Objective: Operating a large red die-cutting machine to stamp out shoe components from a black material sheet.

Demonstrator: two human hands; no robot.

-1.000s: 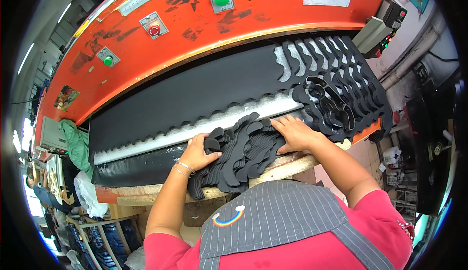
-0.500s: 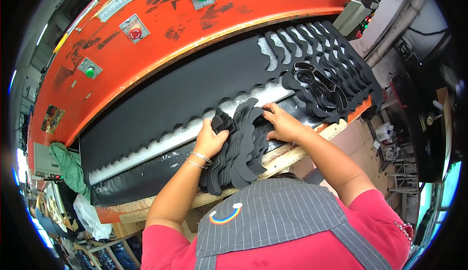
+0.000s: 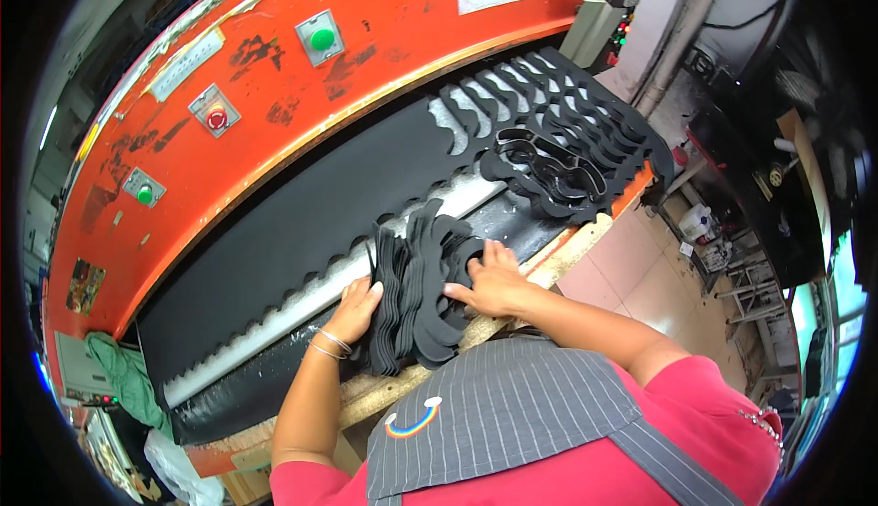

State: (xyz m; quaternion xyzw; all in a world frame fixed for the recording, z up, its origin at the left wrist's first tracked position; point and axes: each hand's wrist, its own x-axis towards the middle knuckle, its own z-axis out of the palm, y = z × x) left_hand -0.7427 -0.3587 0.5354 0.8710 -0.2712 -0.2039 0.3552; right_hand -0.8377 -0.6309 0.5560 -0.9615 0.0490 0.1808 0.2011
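Between my hands stands a stack of black wavy-edged foam pieces (image 3: 412,291) at the front edge of the bench. My left hand (image 3: 355,312), bracelets at its wrist, grips the stack's left side; its fingertips are partly hidden behind the pieces. On the stack's right side, my right hand (image 3: 497,279) is curled with its thumb and fingers round the end pieces. Farther right, a black metal cutting die (image 3: 551,163) with a curved outline lies on wavy black pieces. A black sheet (image 3: 302,213) with a scalloped front edge covers the bench behind.
An orange machine beam (image 3: 265,76) with green and red buttons spans the back. Cut-out wavy strips (image 3: 540,95) lie at the far right, over a pale surface. A worn wooden edge (image 3: 576,241) borders the bench front. A green cloth (image 3: 123,373) hangs at the left.
My view has shifted, and the scene sits farther left and lower. My left hand has moved down the stack's side, and my right hand has come lower against it. The pieces stand closer together.
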